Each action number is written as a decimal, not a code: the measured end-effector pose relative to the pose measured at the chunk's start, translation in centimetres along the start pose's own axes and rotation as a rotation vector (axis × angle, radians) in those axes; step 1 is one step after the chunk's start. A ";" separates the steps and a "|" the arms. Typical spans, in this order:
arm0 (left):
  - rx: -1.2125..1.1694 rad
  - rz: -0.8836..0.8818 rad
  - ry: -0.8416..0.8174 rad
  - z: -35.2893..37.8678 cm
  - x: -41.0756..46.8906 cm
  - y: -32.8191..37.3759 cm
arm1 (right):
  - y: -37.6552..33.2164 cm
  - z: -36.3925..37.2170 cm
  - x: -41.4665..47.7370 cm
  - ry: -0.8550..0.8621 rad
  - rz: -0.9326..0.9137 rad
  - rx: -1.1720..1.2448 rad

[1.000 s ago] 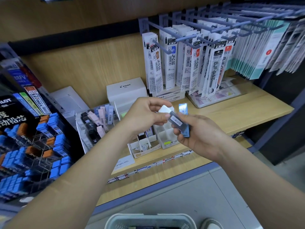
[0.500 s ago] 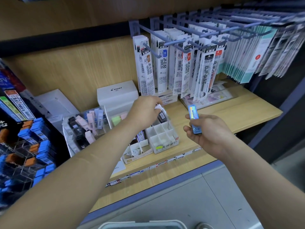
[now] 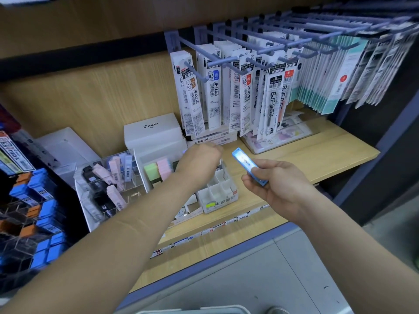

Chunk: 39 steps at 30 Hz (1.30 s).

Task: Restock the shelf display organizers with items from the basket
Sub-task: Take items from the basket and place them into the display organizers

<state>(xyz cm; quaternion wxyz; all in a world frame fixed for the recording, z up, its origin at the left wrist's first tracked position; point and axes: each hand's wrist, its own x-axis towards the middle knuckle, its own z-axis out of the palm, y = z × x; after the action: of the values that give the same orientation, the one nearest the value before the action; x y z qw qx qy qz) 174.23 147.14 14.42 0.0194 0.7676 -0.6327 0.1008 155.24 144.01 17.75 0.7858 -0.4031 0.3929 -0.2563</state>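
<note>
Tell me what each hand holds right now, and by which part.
The right hand grips a blue case by its lower end, upper end free. The left hand curls over the white divided box; whether it holds anything cannot be told.

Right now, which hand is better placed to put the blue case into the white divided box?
Probably the right hand: it holds the blue case just beside the white divided box. The left hand hovers over its back compartments.
</note>
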 end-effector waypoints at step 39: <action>-1.068 -0.496 -0.032 -5.1 -12.5 -3.8 | 1.9 4.3 -0.8 -0.137 -0.075 -0.185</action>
<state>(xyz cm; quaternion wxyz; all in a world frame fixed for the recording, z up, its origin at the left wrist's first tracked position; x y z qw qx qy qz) 174.99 160.78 17.51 0.4166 0.7781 -0.3976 -0.2509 158.47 147.46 18.02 0.7600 -0.5048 0.3452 -0.2199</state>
